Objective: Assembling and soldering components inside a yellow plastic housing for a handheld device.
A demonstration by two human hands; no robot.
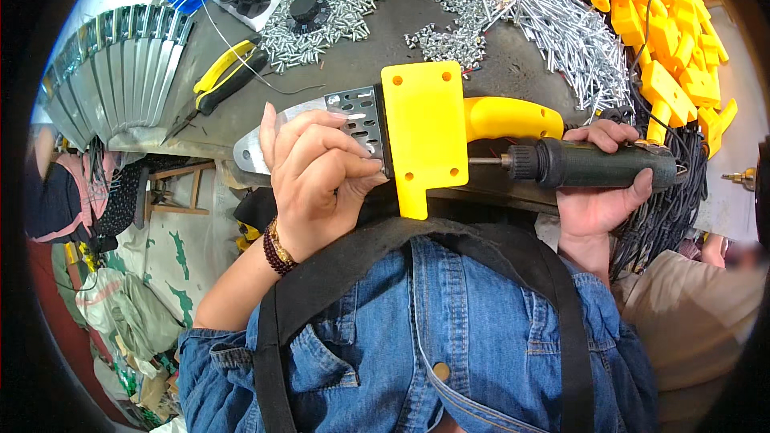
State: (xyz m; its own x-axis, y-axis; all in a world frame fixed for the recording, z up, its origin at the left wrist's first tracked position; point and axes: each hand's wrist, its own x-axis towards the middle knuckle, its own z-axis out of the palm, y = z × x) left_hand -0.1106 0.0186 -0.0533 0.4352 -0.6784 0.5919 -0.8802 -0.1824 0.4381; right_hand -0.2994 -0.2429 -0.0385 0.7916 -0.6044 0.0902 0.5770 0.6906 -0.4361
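A tool with a yellow plastic body [423,124], curved yellow handle [513,119] and slotted metal plate [358,106] lies sideways in front of my chest. My left hand [317,162], a beaded bracelet at its wrist, is closed over the plate, thumb and forefinger meeting near the yellow body. Whether something small is pinched there, I cannot tell. My right hand [605,184] is wrapped round a dark electric screwdriver [585,164]. The screwdriver's thin bit [485,161] points left and reaches the right side of the yellow body, just below the handle.
Screw piles [565,36] lie along the bench [345,64], with yellow handles [682,48] heaped at the far right. Yellow-black pliers [218,80] and fanned metal pieces [124,68] are on the left. Black cables [662,220] hang at right; another person's sleeve [686,313] is close by.
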